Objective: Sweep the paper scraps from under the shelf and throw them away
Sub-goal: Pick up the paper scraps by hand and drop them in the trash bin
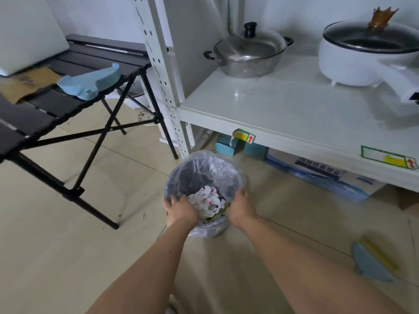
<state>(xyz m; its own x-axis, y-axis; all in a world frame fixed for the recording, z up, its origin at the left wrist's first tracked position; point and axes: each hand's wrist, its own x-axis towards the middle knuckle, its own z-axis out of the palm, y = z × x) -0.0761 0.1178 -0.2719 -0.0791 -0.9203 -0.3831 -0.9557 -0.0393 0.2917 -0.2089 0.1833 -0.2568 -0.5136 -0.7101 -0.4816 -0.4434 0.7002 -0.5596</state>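
A small round bin (201, 168) lined with a clear plastic bag stands on the floor in front of the white shelf (294, 123). White paper scraps (207, 201) with red marks lie inside it. My left hand (180, 210) grips the bin's near left rim. My right hand (241, 206) grips the near right rim. A blue dustpan (90, 83) lies on the black folding table (68, 103). A blue hand brush with yellow bristles (374, 260) lies on the floor at the right.
Teal boxes (240, 147) and a flat carton (322, 175) sit under the shelf. A steel pot (248, 53) and a white electric pan (367, 53) stand on the shelf board. The table's crossed legs (95, 150) reach across the floor at left.
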